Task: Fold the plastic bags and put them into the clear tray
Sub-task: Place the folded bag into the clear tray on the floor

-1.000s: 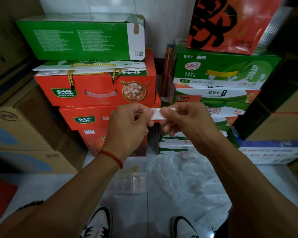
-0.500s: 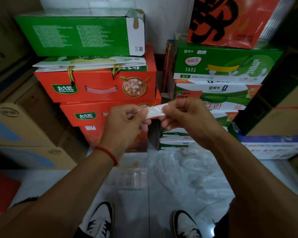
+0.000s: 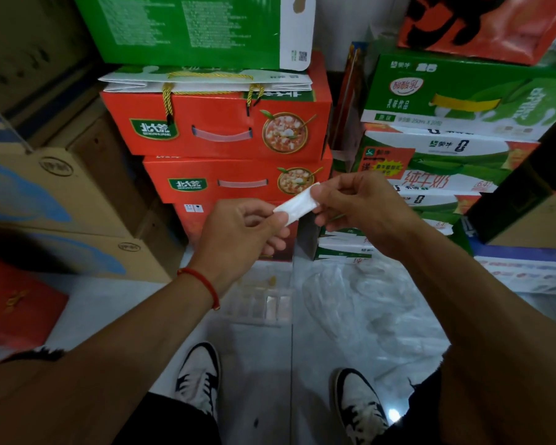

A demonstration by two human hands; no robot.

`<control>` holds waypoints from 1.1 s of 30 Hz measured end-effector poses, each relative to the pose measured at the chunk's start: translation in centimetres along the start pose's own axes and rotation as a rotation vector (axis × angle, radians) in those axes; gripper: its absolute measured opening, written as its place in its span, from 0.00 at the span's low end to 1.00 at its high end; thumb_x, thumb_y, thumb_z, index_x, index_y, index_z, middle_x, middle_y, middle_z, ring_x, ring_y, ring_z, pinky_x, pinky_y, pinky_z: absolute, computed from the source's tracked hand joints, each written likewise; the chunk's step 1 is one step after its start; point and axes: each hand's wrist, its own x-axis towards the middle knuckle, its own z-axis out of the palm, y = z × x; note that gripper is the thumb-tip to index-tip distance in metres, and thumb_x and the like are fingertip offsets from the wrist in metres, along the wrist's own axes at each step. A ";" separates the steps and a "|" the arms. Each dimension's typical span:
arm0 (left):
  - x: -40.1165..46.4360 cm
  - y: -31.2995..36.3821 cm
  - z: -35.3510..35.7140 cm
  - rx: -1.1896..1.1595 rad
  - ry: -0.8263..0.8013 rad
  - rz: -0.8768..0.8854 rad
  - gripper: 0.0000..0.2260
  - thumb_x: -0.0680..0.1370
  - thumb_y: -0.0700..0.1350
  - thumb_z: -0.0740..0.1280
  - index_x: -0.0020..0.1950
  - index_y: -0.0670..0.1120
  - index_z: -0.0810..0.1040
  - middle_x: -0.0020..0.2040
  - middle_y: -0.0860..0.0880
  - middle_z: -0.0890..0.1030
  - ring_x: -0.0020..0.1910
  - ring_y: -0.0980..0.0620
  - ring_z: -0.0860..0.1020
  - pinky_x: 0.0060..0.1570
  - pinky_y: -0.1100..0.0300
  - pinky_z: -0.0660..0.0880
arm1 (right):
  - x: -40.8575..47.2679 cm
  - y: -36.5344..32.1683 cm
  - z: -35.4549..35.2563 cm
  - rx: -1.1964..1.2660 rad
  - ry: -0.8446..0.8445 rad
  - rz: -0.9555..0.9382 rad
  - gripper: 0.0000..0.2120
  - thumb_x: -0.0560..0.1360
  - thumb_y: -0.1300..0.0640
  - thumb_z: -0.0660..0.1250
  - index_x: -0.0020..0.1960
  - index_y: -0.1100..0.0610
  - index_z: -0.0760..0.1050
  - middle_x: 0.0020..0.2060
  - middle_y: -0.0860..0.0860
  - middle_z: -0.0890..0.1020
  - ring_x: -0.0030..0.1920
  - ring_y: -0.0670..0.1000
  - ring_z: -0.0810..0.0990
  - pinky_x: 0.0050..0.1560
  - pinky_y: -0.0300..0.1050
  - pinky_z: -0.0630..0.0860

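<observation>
Stacked red gift boxes (image 3: 219, 123) and green milk cartons (image 3: 456, 94) are filling the background, with brown cardboard boxes (image 3: 61, 194) standing at the left. Loose plastic bags (image 3: 366, 303) are lying crumpled on the pale floor (image 3: 257, 364), just right of the clear tray (image 3: 260, 303), which is sitting between the boxes and 2 black-and-white sneakers (image 3: 199, 377). Above the tray, the left hand (image 3: 238, 236) and right hand (image 3: 363, 210) are each pinching 1 end of a folded white plastic bag (image 3: 297, 203), holding it tilted in the air.
</observation>
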 end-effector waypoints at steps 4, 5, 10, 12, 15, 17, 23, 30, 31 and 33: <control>0.3 -0.8 -1.6 -0.062 0.045 -0.029 0.07 0.80 0.40 0.69 0.53 0.36 0.81 0.38 0.43 0.85 0.33 0.52 0.83 0.35 0.62 0.80 | 1.1 0.0 0.7 0.065 -0.137 0.011 0.06 0.80 0.60 0.69 0.50 0.63 0.83 0.41 0.58 0.86 0.40 0.52 0.84 0.43 0.43 0.83; 0.4 -0.9 -2.0 -0.072 0.044 -0.033 0.06 0.81 0.40 0.69 0.53 0.37 0.81 0.38 0.43 0.85 0.34 0.52 0.83 0.36 0.62 0.80 | 1.3 0.0 0.9 0.081 -0.162 0.006 0.06 0.81 0.60 0.69 0.50 0.62 0.83 0.40 0.57 0.86 0.39 0.51 0.83 0.44 0.43 0.83; 0.5 -2.2 -2.9 -0.020 0.012 -0.070 0.05 0.79 0.41 0.72 0.51 0.40 0.83 0.42 0.41 0.86 0.38 0.50 0.84 0.40 0.57 0.81 | 2.7 1.5 1.9 -0.001 -0.120 -0.025 0.07 0.82 0.61 0.68 0.52 0.66 0.82 0.38 0.57 0.86 0.39 0.52 0.83 0.43 0.44 0.83; 1.0 -3.5 -3.7 0.129 -0.088 -0.156 0.05 0.78 0.44 0.74 0.51 0.43 0.85 0.45 0.43 0.87 0.43 0.50 0.85 0.42 0.55 0.82 | 3.5 3.1 1.8 -0.162 -0.116 -0.019 0.07 0.82 0.62 0.68 0.53 0.66 0.82 0.39 0.60 0.85 0.38 0.58 0.83 0.43 0.47 0.84; 2.5 -5.7 -5.9 0.624 -0.357 -0.246 0.11 0.77 0.48 0.74 0.59 0.48 0.82 0.58 0.52 0.81 0.59 0.52 0.79 0.49 0.65 0.74 | 5.2 7.0 1.3 -0.602 -0.176 -0.042 0.05 0.80 0.61 0.71 0.49 0.60 0.85 0.38 0.54 0.86 0.36 0.49 0.83 0.43 0.44 0.81; 3.6 -6.8 -7.4 0.957 -0.530 -0.338 0.18 0.80 0.52 0.70 0.68 0.50 0.76 0.70 0.50 0.71 0.68 0.50 0.71 0.57 0.65 0.69 | 6.2 10.3 1.7 -0.765 -0.202 -0.030 0.03 0.78 0.60 0.73 0.48 0.57 0.86 0.36 0.45 0.83 0.35 0.39 0.80 0.38 0.37 0.73; 7.2 -7.5 -8.3 1.086 -0.587 -0.485 0.17 0.82 0.55 0.66 0.67 0.48 0.78 0.70 0.48 0.73 0.66 0.46 0.74 0.63 0.56 0.71 | 9.1 22.5 6.1 -0.884 -0.227 0.137 0.08 0.79 0.57 0.73 0.54 0.59 0.87 0.53 0.55 0.87 0.54 0.55 0.83 0.53 0.40 0.72; 9.0 -8.5 -7.1 1.005 -0.582 -0.457 0.12 0.82 0.52 0.66 0.57 0.47 0.83 0.53 0.49 0.81 0.46 0.51 0.77 0.43 0.60 0.72 | 11.7 30.1 10.3 -0.914 -0.276 0.246 0.06 0.78 0.55 0.74 0.54 0.53 0.87 0.56 0.54 0.85 0.59 0.57 0.81 0.63 0.50 0.77; 9.1 -9.0 -7.2 0.982 -0.575 -0.464 0.11 0.81 0.52 0.66 0.56 0.47 0.83 0.49 0.51 0.80 0.42 0.54 0.76 0.39 0.61 0.71 | 11.9 30.6 10.7 -0.914 -0.292 0.258 0.07 0.77 0.54 0.74 0.54 0.52 0.87 0.56 0.54 0.84 0.60 0.57 0.81 0.64 0.51 0.77; 9.3 -9.6 -7.4 0.931 -0.541 -0.459 0.10 0.81 0.52 0.68 0.54 0.47 0.83 0.41 0.55 0.77 0.36 0.57 0.72 0.33 0.64 0.67 | 12.2 31.2 11.3 -0.913 -0.347 0.266 0.08 0.78 0.52 0.74 0.55 0.52 0.87 0.57 0.54 0.84 0.61 0.57 0.80 0.64 0.53 0.77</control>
